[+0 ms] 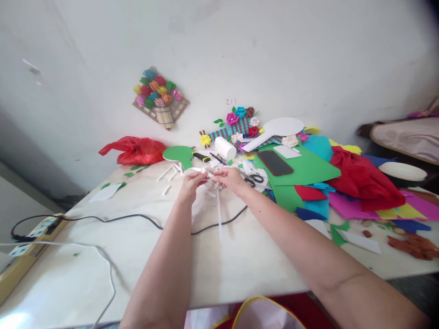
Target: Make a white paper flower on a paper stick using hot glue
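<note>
Pinching small white piece (209, 174) in fingers of both left hand (193, 183) and right hand (230, 179), with tips close together. Just below grip: thin white strip (220, 210); cannot tell if joined to piece. Left of grip: short white sticks (166, 189). Just behind grip: cutter (201, 157), white roll (225, 147). Near grip on right: black scissors (256, 178). Farther right: phone (275, 163) on big green sheet (315, 169).

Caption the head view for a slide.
Left hand and right hand hold a white piece above a table with colored sheets.
</note>
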Demonstrator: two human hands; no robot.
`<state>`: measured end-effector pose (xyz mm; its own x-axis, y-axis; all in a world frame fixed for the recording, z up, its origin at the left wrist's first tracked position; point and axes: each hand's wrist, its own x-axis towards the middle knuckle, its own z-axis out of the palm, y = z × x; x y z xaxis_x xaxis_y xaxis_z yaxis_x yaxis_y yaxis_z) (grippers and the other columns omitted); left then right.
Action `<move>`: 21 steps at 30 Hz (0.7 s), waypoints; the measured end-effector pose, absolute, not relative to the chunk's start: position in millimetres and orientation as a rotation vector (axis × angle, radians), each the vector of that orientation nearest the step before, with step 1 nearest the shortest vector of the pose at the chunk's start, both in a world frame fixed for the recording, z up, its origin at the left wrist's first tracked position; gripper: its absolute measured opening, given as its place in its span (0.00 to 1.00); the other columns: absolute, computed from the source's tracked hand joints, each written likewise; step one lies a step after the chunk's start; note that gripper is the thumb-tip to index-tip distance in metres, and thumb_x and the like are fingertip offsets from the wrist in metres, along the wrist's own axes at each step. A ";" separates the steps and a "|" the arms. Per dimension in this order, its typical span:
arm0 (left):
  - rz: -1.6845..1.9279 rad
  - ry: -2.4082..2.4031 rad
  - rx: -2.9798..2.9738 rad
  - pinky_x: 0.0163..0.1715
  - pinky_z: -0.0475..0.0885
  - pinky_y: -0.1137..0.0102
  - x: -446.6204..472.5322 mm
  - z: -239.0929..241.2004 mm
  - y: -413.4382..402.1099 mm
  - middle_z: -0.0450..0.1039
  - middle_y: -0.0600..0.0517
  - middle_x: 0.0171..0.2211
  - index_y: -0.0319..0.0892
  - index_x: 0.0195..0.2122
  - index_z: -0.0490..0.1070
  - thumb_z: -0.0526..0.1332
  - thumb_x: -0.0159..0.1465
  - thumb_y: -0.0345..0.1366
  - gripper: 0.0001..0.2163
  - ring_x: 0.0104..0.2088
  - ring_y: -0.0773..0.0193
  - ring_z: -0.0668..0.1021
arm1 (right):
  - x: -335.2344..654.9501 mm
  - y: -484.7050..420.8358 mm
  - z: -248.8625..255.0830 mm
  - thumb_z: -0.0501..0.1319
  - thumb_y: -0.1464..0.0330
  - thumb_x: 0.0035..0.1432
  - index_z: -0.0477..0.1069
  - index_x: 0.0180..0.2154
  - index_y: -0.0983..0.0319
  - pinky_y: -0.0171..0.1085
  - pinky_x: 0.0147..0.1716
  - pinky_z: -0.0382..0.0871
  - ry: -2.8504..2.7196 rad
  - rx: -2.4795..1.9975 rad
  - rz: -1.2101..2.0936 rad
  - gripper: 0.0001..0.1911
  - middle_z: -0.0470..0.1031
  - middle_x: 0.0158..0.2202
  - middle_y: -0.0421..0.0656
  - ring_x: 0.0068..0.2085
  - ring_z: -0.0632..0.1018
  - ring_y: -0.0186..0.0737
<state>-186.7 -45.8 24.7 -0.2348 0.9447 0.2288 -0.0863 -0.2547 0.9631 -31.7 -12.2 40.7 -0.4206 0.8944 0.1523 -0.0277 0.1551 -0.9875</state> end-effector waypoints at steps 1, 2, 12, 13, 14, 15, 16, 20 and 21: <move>1.610 1.155 1.181 0.36 0.68 0.68 -186.4 25.0 -46.0 0.73 0.50 0.24 0.39 0.22 0.74 0.67 0.45 0.44 0.12 0.29 0.64 0.75 | -33.3 -12.0 39.4 0.65 0.70 0.41 0.72 0.28 0.66 0.27 0.17 0.62 -1.586 -0.851 1.373 0.08 0.73 0.21 0.39 0.18 0.67 0.25; 1.605 1.155 1.178 0.37 0.69 0.68 -186.1 25.4 -46.2 0.73 0.51 0.24 0.39 0.22 0.74 0.68 0.45 0.44 0.12 0.29 0.64 0.75 | -34.7 -11.6 38.0 0.64 0.71 0.41 0.71 0.27 0.66 0.27 0.17 0.62 -1.581 -0.846 1.356 0.07 0.73 0.20 0.38 0.18 0.67 0.26; 1.613 1.117 1.096 0.37 0.70 0.66 -183.6 25.4 -45.7 0.73 0.50 0.22 0.36 0.22 0.72 0.68 0.45 0.42 0.13 0.26 0.64 0.76 | -39.6 -5.0 27.9 0.63 0.69 0.40 0.71 0.23 0.65 0.30 0.18 0.63 -1.625 -0.759 1.199 0.05 0.71 0.18 0.38 0.18 0.69 0.29; 1.617 1.121 1.078 0.36 0.70 0.67 -183.8 25.5 -45.6 0.72 0.50 0.21 0.36 0.22 0.71 0.68 0.44 0.42 0.13 0.26 0.64 0.76 | -39.4 -5.6 28.1 0.62 0.70 0.40 0.71 0.23 0.65 0.30 0.18 0.63 -1.623 -0.756 1.196 0.05 0.71 0.18 0.38 0.18 0.69 0.29; 1.625 1.119 1.060 0.34 0.70 0.67 -184.1 25.7 -45.5 0.72 0.51 0.21 0.37 0.22 0.70 0.68 0.44 0.43 0.14 0.25 0.64 0.76 | -39.2 -6.4 28.5 0.62 0.70 0.40 0.70 0.23 0.65 0.29 0.18 0.63 -1.620 -0.754 1.201 0.04 0.71 0.18 0.38 0.18 0.69 0.29; 1.636 1.113 1.043 0.33 0.70 0.67 -184.5 25.9 -45.3 0.72 0.51 0.20 0.37 0.22 0.69 0.68 0.44 0.43 0.14 0.24 0.65 0.76 | -39.0 -7.3 29.0 0.62 0.71 0.40 0.70 0.23 0.65 0.29 0.18 0.63 -1.614 -0.756 1.212 0.04 0.71 0.18 0.38 0.18 0.69 0.28; 1.651 1.104 1.027 0.33 0.70 0.68 -185.0 26.0 -44.9 0.72 0.52 0.20 0.38 0.22 0.68 0.68 0.44 0.43 0.14 0.24 0.65 0.75 | -38.8 -8.3 29.6 0.62 0.71 0.41 0.70 0.23 0.65 0.29 0.18 0.63 -1.609 -0.758 1.227 0.04 0.71 0.18 0.37 0.18 0.68 0.28; 1.731 1.029 0.996 0.32 0.70 0.70 -187.8 24.6 -41.6 0.72 0.53 0.21 0.38 0.23 0.68 0.69 0.44 0.40 0.13 0.23 0.68 0.75 | -39.1 -10.9 31.6 0.62 0.73 0.42 0.69 0.25 0.65 0.27 0.17 0.63 -1.593 -0.793 1.286 0.04 0.71 0.18 0.37 0.17 0.68 0.26; 1.749 1.000 0.993 0.33 0.70 0.70 -188.6 23.8 -40.5 0.72 0.53 0.22 0.38 0.24 0.69 0.69 0.44 0.38 0.12 0.24 0.69 0.75 | -39.4 -11.1 31.9 0.62 0.73 0.42 0.68 0.27 0.65 0.27 0.17 0.62 -1.584 -0.806 1.300 0.06 0.71 0.18 0.36 0.17 0.67 0.26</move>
